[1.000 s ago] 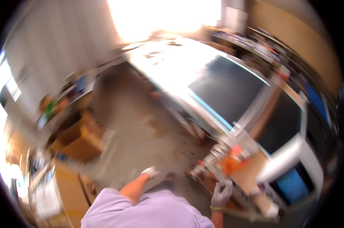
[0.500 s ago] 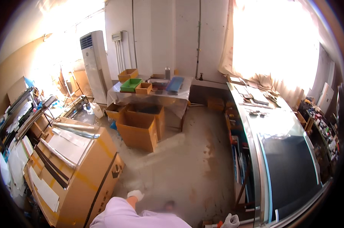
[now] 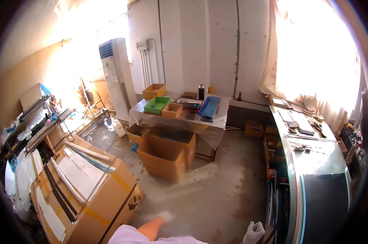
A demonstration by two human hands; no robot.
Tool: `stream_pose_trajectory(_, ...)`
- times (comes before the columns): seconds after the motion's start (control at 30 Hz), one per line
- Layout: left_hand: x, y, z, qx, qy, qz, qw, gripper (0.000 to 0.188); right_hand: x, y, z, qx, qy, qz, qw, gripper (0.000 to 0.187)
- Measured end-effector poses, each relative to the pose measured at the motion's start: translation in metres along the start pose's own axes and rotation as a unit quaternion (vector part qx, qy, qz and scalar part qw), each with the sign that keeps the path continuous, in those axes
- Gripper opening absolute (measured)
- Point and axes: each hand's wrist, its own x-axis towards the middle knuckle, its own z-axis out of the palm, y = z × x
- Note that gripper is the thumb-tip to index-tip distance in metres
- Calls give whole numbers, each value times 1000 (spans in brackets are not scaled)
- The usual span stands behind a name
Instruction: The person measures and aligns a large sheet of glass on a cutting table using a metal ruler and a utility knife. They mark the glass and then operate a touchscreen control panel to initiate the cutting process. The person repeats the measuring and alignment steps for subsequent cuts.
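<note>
The right hand [image 3: 254,232] is loosely curled near the right counter [image 3: 314,164]; whether anything is held cannot be told. The left hand [image 3: 166,216] is blurred near the large left box [image 3: 115,191], its grip unreadable. Farther off, open boxes [image 3: 161,163] are seen.

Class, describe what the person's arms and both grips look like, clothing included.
The left forearm is bare below a pale lilac sleeve. The left grip, blurred, wears a whitish glove; the right grip wears a pale grey one. No right sleeve shows.
</note>
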Motion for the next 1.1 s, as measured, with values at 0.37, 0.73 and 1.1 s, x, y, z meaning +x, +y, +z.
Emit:
stream_pose_trajectory(0.37, 33, -55, 33, -86, -3, -205, 975, 66, 110, 49, 80, 39, -83, 8, 996, 41)
stream_pose_trajectory(0.73, 137, 56, 18, -114, 68, -202, 970, 66, 298, 100, 136, 99, -177, -25, 979, 41)
stream_pose_trajectory(1.1, 263, 304, -96, -148, -16, -113, 982, 67, 447, 219, 113, 43, -52, -13, 998, 28)
